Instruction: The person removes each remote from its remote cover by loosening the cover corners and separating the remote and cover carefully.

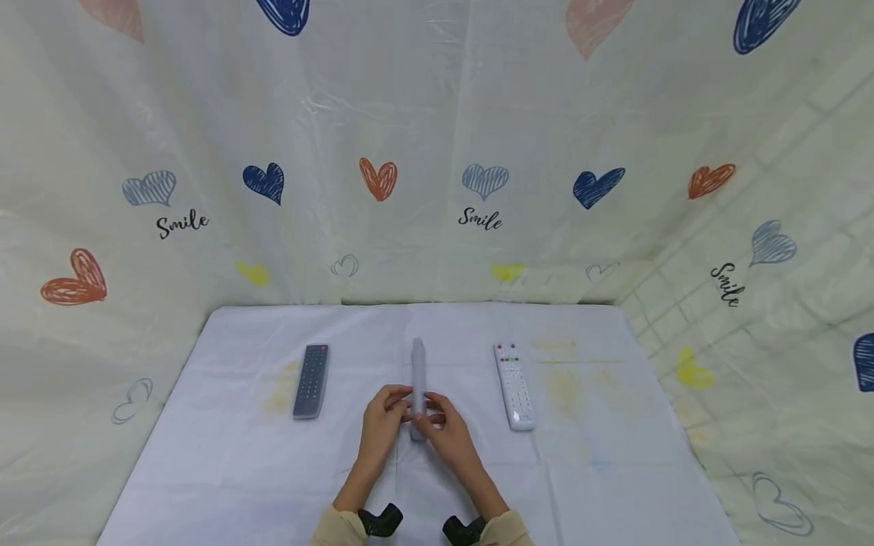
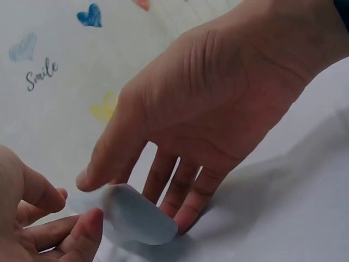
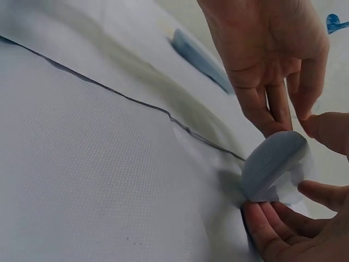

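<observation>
Nearest the viewer, a person's beige sleeves [image 1: 339, 527] are ending at two black wrist-worn devices [image 1: 382, 521], and both bare forearms are reaching forward over a worktop [image 1: 239, 470] covered with a white cloth. Just beyond, the left hand [image 1: 382, 425] and the right hand [image 1: 447, 432] are facing each other across a long, narrow, smooth grey object [image 1: 419, 364] with a rounded end. The object is lying lengthwise between them at the middle of the worktop, pointing away from the person. The fingers of the left hand are grasping it from the left, and the fingers of the right hand are grasping it from the right. Well apart on the left, a dark grey rectangular remote control [image 1: 311, 381] with rows of small buttons is lying face up, slightly slanted. On the right, a white oblong remote control [image 1: 514, 387] with a red button near its far end is also lying face up. Farthest away, a pale sheet [image 1: 423, 98] printed with blue, orange, pink and yellow hearts and the word "Smile" is hanging behind the worktop.
</observation>
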A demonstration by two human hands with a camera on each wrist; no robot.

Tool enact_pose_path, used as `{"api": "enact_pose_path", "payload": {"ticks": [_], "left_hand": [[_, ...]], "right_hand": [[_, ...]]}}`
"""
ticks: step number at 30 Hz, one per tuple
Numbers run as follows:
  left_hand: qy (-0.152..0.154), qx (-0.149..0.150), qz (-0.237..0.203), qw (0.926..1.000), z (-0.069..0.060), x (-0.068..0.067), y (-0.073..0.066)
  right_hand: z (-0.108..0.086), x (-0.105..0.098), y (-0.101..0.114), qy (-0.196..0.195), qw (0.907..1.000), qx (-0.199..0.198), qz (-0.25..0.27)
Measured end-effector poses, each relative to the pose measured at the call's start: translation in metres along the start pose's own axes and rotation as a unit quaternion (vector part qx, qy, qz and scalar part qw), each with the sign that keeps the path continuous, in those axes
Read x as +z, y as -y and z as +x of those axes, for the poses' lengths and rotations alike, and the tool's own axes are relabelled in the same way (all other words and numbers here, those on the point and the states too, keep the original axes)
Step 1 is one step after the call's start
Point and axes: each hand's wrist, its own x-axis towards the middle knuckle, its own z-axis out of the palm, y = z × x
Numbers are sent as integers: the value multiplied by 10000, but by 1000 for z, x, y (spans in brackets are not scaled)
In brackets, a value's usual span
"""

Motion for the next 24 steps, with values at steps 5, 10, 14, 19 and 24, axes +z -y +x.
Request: {"api": "enact_pose_path", "payload": {"ticks": [5,10,14,19,24], "left_hand": [[287,25,-48,9996,-1,0,-4],[529,603,1144,9902,0,-9,-5],[695,1630,2572,9500,4,-20,-4],[874,3443,3856,8516,15,-30,-6],[1167,4409,4596,7621,27,-34,-15]], "right_hand": [[-2,-2,-1,34,9998,74,178],[-7,-13,3,342,9980,204,486],[-8,-25,0,657,9962,253,523],[-9,-40,-1,951,9933,374,539],[-9,-52,0,1254,9899,434,495]]}}
